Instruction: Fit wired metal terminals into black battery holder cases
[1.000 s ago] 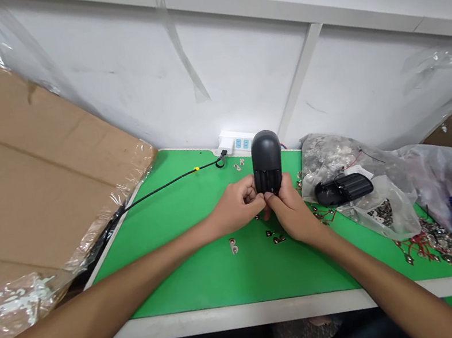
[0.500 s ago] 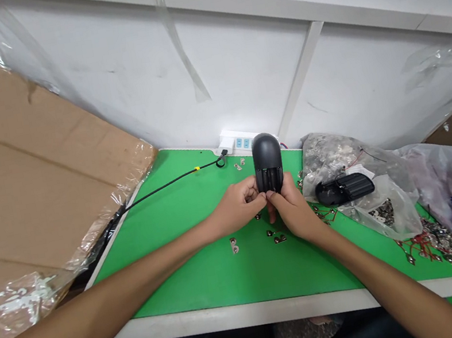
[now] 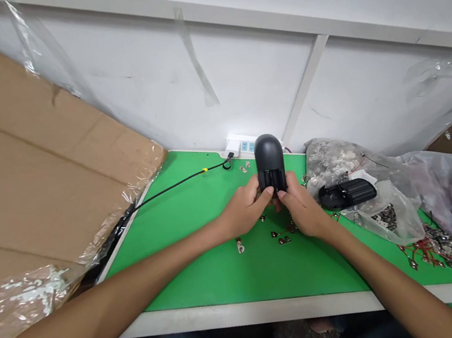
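Upright over the green table stands a black rounded plastic housing with battery slots [image 3: 268, 153], its open slots at the lower end. My left hand [image 3: 244, 208] is closed on its lower left side, the thumb pressing at the bottom of the slots. From the right, my right hand [image 3: 301, 207] grips the lower edge, thumb also at the slots. Whatever small part may lie under the thumbs is hidden. Below the hands, a few small metal battery contacts [image 3: 284, 240] lie on the table, and another silver contact piece [image 3: 240, 244] rests to their left.
A second black housing [image 3: 347, 193] lies on clear plastic bags [image 3: 329, 159] at the right. Nearby is a pile of metal contacts with red wires [image 3: 442, 253]. A white power strip [image 3: 241, 144] with a black cable [image 3: 176, 185] sits by the wall. Cardboard [image 3: 42, 143] leans at left.
My left thumb has moved up from the housing's bottom edge onto its slots, and the left fingers have shifted closer around the side. The whole view has shifted slightly.
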A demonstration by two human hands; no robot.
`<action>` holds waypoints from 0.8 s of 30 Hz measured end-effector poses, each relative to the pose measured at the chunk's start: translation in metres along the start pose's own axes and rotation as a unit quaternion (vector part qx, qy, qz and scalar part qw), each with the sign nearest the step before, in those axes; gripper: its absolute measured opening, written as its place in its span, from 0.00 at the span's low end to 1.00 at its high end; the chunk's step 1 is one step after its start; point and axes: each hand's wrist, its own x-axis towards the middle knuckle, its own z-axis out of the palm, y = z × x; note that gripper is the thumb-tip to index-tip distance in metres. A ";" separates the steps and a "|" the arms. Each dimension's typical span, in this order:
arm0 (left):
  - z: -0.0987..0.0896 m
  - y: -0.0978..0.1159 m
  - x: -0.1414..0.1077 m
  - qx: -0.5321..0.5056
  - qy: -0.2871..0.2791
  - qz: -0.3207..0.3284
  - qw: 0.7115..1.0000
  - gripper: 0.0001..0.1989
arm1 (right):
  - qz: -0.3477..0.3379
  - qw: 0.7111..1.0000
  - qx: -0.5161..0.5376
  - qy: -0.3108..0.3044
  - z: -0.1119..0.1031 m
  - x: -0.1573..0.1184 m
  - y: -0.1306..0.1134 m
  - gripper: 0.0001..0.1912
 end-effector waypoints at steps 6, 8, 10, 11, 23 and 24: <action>0.002 -0.004 0.002 -0.024 -0.001 -0.011 1.000 0.14 | 0.006 0.978 -0.207 -0.021 -0.012 0.002 -0.007 0.07; 0.002 -0.005 0.002 -0.022 -0.003 -0.008 1.000 0.13 | 0.006 0.972 -0.235 -0.021 -0.011 0.002 -0.008 0.07; 0.003 -0.005 0.001 -0.015 -0.004 0.000 1.000 0.13 | 0.008 0.966 -0.259 -0.016 -0.010 0.002 -0.008 0.08; 0.003 -0.006 0.001 -0.010 -0.006 0.004 1.000 0.14 | 0.011 0.963 -0.269 -0.013 -0.009 0.002 -0.007 0.09; 0.004 -0.011 0.000 0.031 -0.006 0.004 0.999 0.16 | 0.034 0.941 -0.333 -0.049 -0.010 0.002 -0.009 0.11; 0.004 -0.011 0.000 0.033 -0.006 0.005 0.999 0.16 | 0.035 0.941 -0.334 -0.051 -0.010 0.002 -0.010 0.11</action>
